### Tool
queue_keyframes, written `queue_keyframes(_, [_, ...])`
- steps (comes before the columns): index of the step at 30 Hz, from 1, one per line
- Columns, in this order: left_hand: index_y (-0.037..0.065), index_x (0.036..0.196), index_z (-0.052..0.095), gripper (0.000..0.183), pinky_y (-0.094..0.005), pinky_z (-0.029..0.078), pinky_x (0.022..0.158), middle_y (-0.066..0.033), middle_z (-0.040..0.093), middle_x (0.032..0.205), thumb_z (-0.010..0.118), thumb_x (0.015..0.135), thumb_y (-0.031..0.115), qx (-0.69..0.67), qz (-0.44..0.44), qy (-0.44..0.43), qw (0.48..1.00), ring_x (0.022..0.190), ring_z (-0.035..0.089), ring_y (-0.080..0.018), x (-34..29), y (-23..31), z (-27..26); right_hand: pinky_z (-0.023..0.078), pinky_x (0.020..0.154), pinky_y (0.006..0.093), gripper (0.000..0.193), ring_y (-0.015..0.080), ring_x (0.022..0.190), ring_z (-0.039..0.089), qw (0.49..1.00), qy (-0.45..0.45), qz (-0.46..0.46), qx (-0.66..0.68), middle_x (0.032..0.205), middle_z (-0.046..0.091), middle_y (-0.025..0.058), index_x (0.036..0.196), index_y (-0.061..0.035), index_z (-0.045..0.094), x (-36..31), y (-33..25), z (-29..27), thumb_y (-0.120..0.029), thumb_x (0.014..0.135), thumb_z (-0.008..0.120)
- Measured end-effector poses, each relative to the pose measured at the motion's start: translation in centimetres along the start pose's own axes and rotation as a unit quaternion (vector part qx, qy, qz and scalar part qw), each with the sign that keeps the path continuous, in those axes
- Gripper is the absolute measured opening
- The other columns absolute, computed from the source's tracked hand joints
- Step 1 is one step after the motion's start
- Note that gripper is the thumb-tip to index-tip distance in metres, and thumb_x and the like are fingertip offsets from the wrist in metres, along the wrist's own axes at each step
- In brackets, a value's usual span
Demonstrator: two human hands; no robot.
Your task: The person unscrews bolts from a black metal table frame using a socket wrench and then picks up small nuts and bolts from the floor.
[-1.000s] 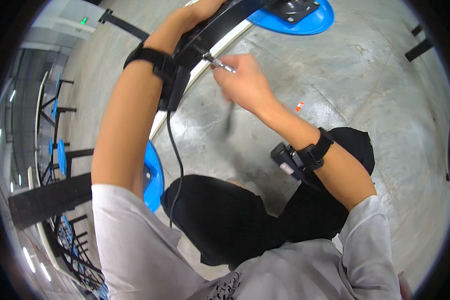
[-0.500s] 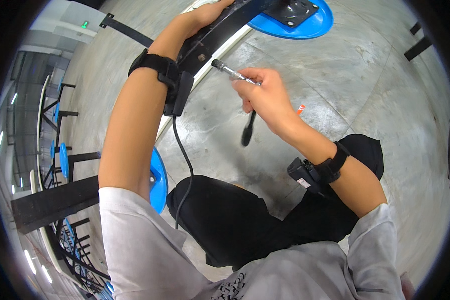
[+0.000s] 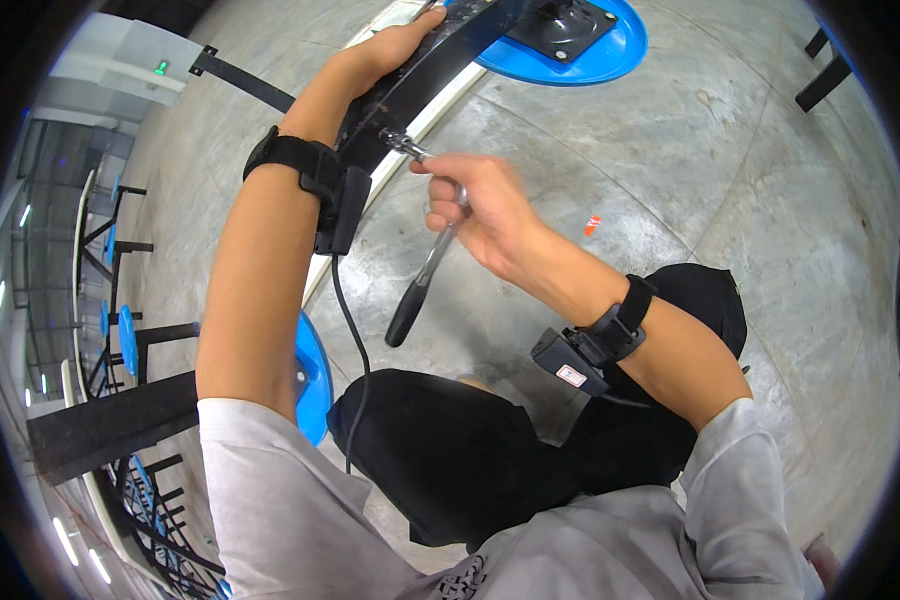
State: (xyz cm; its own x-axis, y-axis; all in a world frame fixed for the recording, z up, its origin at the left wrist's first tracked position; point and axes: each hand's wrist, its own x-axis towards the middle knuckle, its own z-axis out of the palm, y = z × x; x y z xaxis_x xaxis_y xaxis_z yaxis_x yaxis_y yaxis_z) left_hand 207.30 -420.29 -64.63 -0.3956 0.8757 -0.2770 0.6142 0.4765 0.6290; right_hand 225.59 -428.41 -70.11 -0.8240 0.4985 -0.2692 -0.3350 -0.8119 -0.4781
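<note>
1. The ratchet wrench, smooth chrome with a rounded black grip, has its socket end at the flat-faced, black metal beam.
2. The right hand's fingers curl around the ratchet wrench near its head.
3. The left hand rests on the beam; finger spread cannot be told.
4. Beyond: glossy round blue seat, mottled grey floor.

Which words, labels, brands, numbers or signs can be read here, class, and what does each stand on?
None is legible.
Green sign, pale background surface: too small.
White label, black right-wrist device: too small.
Dark print, grey shirt: no readable words.
Orange-and-white scrap, floor: too small.
</note>
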Motion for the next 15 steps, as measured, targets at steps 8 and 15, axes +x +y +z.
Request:
queue_keyframes(8, [0.006,0.107,0.063,0.069,-0.0233,0.045,0.059,-0.0104,0.065,0.09,0.037,0.084,0.066,-0.004,-0.057,-0.02,0.998,0.067,0.061,-0.0134,-0.3,0.3,0.0,0.034,0.052,0.0243,0.02,0.0089,0.055,0.033,0.97,0.002,0.065,0.233,0.062,0.034,-0.0024,0.096,0.0075,0.05,0.6,1.3,0.3,-0.008,0.083,0.052])
queue_keyframes(15, [0.005,0.112,0.061,0.072,-0.0246,0.045,0.062,-0.0121,0.065,0.095,0.037,0.083,0.067,0.023,-0.01,0.019,1.0,0.073,0.062,-0.0147,-0.8,0.3,0.4,0.038,0.055,0.0243,0.019,0.0085,0.052,0.036,0.972,-0.008,0.096,0.212,0.06,0.039,-0.0013,0.095,0.0063,0.051,0.9,0.1,-0.4,-0.009,0.084,0.05])
